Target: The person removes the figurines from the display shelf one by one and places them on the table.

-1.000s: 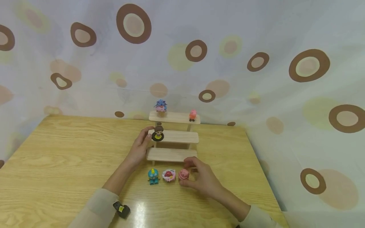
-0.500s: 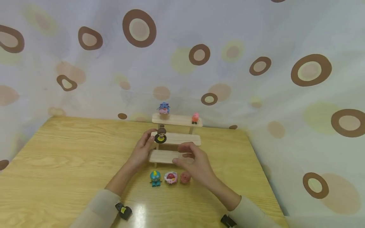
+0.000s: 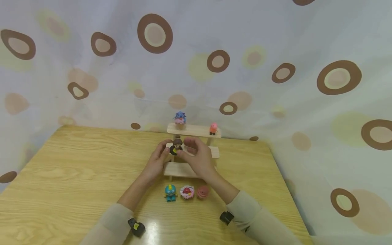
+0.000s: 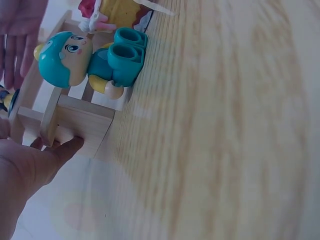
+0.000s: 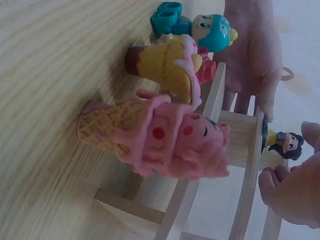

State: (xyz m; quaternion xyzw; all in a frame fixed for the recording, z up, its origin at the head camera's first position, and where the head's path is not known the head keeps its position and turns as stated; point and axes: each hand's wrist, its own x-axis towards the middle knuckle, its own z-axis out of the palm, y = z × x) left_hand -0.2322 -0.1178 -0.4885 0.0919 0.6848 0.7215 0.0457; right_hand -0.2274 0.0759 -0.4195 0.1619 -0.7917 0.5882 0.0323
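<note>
A small brown-haired doll figurine point(image 3: 177, 142) with a dark round base stands at the left end of the middle tier of a wooden three-tier display shelf point(image 3: 182, 170). My left hand point(image 3: 155, 162) holds that end of the shelf, its thumb beside the figurine's base and its fingers along the side panel point(image 4: 82, 120). My right hand point(image 3: 199, 159) reaches over the lower tier to the figurine. In the right wrist view the thumb and curved fingers of the right hand point(image 5: 297, 192) are spread around the figurine's head, with a gap showing.
In front of the shelf stand a teal figurine point(image 3: 170, 193), a pink-and-white ice-cream toy point(image 3: 187, 192) and a pink cone toy point(image 5: 165, 137). On the top tier are a blue figurine point(image 3: 180, 117) and a small pink one point(image 3: 213, 129). A spotted cloth point(image 3: 196, 85) hangs behind the table.
My right hand has let go of the pink cone toy, left it on the table and moved up to the figurine on the middle tier. The left hand stays at the shelf's end.
</note>
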